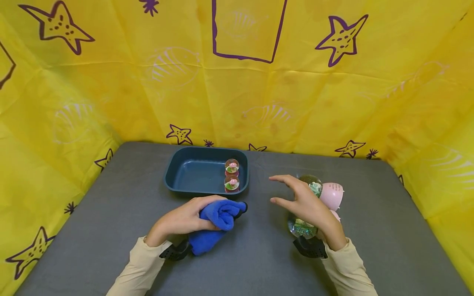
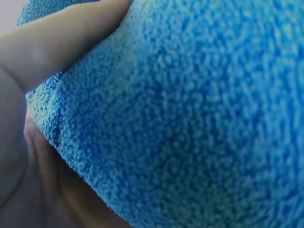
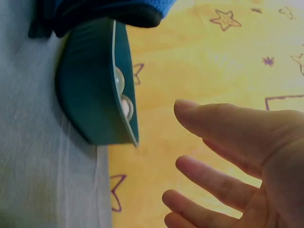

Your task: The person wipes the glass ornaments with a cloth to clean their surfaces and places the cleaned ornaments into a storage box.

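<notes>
Gray table (image 1: 255,267) | left hand (image 1: 181,218) grips blue cloth (image 1: 221,217), long axis near-left to far-right | right hand (image 1: 309,205) spread, empty

plush blue cloth (image 1: 221,216), bunched with a curled fold, held in the left hand (image 1: 183,216), near the teal bin (image 1: 196,174)

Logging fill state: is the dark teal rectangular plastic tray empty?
Partly filled: head view shows two small, clear, pink-based globes at the right end of the tray; visible floor elsewhere is bare.
</notes>
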Available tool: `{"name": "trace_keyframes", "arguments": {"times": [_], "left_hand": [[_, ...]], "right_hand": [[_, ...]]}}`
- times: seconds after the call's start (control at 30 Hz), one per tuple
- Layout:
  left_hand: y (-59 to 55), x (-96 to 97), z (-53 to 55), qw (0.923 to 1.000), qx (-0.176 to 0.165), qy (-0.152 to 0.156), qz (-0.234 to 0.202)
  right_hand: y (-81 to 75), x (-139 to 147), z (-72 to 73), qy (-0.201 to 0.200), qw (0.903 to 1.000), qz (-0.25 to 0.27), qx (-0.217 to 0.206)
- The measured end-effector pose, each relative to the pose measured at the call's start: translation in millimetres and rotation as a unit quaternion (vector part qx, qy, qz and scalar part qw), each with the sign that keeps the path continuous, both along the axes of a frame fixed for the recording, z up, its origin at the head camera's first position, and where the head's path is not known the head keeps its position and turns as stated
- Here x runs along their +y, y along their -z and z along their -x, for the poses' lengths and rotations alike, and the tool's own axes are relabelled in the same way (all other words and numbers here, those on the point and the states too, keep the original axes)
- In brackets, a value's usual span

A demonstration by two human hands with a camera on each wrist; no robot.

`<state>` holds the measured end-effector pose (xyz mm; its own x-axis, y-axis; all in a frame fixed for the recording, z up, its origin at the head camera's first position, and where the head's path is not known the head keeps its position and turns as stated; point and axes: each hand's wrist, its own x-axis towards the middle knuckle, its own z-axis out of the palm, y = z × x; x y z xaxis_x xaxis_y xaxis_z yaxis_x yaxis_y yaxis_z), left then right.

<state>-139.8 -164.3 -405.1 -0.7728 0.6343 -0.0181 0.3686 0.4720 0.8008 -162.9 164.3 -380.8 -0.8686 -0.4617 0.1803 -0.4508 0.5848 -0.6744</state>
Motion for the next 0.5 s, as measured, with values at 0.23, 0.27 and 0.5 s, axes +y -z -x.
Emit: {"name": "trace_keyframes", "arguments": {"times": [0.23, 0.27, 0.5], "left_hand": [[-10.1, 4.6, -4.1, 0.9997, -0.011, -0.008, -0.023], [-11.3, 5.4, -4.5, 0.9994, -0.014, -0.009, -0.029], [-18.9, 11.2, -9.0, 0.9977, -0.009, -0.031, -0.059]], "right_hand": [[6.7, 23, -12.5, 0.016, 0.9998, -0.005, 0.009], [7.2, 26, -15.6, 0.022, 0.9997, -0.008, 0.008], [15.1, 54, -29.3, 0.047, 0.9982, -0.017, 0.032]]}}
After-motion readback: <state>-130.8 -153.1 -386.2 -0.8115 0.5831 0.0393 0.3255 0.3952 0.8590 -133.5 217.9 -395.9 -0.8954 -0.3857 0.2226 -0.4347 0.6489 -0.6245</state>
